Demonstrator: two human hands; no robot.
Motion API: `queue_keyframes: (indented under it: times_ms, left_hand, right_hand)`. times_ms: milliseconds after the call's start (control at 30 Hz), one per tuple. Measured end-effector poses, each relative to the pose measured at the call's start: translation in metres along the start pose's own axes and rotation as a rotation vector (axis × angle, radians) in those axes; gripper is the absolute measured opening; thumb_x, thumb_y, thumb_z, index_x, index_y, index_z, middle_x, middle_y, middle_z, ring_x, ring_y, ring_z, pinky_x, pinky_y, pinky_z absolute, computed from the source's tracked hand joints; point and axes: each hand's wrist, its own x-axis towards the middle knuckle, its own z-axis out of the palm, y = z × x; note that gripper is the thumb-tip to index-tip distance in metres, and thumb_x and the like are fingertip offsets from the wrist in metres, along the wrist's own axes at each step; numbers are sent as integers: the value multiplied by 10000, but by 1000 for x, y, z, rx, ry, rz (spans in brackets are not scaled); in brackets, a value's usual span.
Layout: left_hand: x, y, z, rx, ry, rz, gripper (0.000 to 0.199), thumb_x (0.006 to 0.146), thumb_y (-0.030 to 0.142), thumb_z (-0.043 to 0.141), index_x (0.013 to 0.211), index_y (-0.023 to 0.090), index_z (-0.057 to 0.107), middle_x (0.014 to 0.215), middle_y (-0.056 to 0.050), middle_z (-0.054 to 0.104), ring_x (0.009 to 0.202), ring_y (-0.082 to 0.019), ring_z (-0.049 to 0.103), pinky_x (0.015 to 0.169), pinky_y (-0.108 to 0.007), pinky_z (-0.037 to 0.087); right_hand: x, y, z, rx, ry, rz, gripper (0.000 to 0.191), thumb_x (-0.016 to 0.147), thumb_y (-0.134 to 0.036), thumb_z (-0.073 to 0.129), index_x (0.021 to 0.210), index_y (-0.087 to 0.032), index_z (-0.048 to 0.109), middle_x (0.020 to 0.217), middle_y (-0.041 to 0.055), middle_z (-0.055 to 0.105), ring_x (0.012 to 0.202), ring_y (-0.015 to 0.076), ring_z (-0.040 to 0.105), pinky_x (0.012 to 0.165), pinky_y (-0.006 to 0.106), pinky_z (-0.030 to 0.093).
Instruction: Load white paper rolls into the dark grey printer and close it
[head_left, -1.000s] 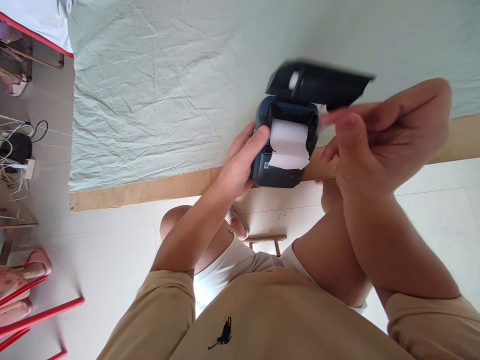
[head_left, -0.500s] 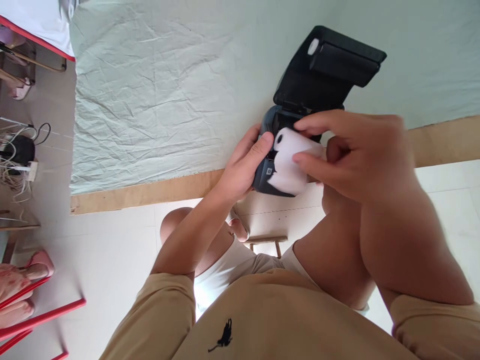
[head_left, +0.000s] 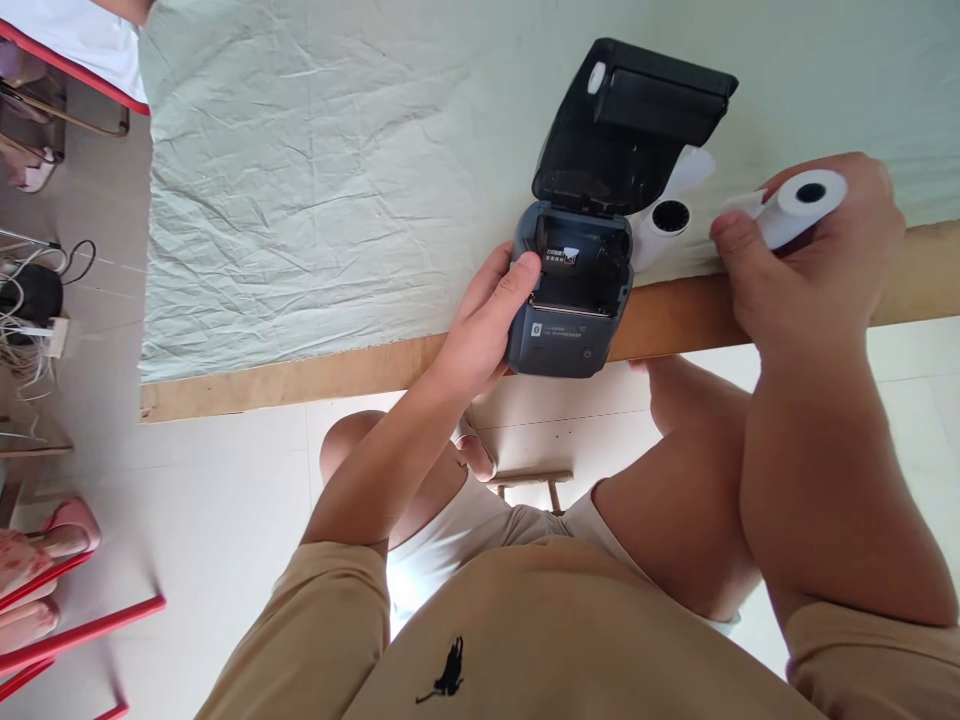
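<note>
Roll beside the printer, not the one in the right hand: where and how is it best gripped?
Probably around the curved side of the roll, coming from the right. The printer and open lid crowd its left. Its core faces the camera, so the hands could likely wrap just below that end.

Table (head_left: 300, 382), covered in creased pale green cloth (head_left: 337, 180), with a bare wooden edge (head_left: 675, 312) along the near side. On the cloth, close to that edge: one white paper roll (head_left: 657, 240), dark at its core.
</note>
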Motion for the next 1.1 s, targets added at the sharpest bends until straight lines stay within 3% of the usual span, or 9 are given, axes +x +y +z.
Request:
queue_keyframes:
  times_ms: [100,233,300,400,467,633,767,967,1100]
  left_hand:
    - [0,0,0,-2,6,-5,486,1112,734,692,1243,267,725,1272,-47,857,1330,-344,887,811,-384,745]
    - [0,0,0,-19,2,-5,419,1123,672,706,1232,268,733,1273,-29,871,1332,-336,889,783,-358,745]
    - [0,1,0,-25,2,-7,366,1144,615,692,1225,262,740,1255,-19,876,1315,-322,897,747,-328,735]
    - [0,3,1,-26,5,-21,292,1176,525,660,1225,248,742,1246,-18,872,1323,-308,898,751,-307,736]
    - [0,3,1,-33,0,-16,277,1182,500,655,1200,239,743,1254,-21,866,1355,-309,887,781,-310,746]
    - [1,0,0,-80,-23,46,274,1150,506,694,1138,237,747,1172,-41,871,1465,-330,835,755,-301,740]
    - [2,-2,-2,-75,-42,43,328,1115,571,737,1129,243,738,1132,-42,866,1405,-350,863,720,-313,730]
    - [2,-4,-4,-27,-31,34,372,1139,608,705,1251,255,735,1278,-35,851,1402,-365,866,805,-365,760]
    - [2,-3,-4,-44,-38,31,388,1129,618,719,1271,257,733,1281,-36,854,1399,-363,867,787,-358,753]
  right_hand:
    - [-1,1,7,-143,194,102,339,938,-397,946,1223,-337,772,1108,71,809,917,304,762,777,440,572]
    - [-1,7,11,-185,121,213,598,887,-271,943,1428,-371,708,940,2,808,695,237,682,731,425,540]
    - [1,7,7,-230,105,162,636,921,-327,920,1508,-380,681,1056,30,836,855,297,776,829,478,604]
    - [5,-11,0,-194,169,-88,580,997,-569,820,1525,-367,685,1335,103,775,1210,424,789,1001,637,650]
    - [6,-32,1,-108,180,-156,513,1066,-632,688,1502,-362,688,1278,112,730,1130,405,785,936,644,664]
    - [7,-59,26,-108,-128,77,509,1009,-410,791,1491,-373,632,1379,117,740,1218,385,779,984,609,696]
    - [5,-54,34,-30,-176,204,626,958,-443,835,1516,-408,552,1262,71,776,1107,364,784,970,601,695]
    - [4,-57,25,-42,-211,119,324,990,-440,820,1285,-353,715,1206,100,793,1055,334,779,908,539,702]
    - [2,-56,25,3,-205,143,475,1021,-459,810,1467,-403,655,1272,78,800,1072,329,791,928,557,720]
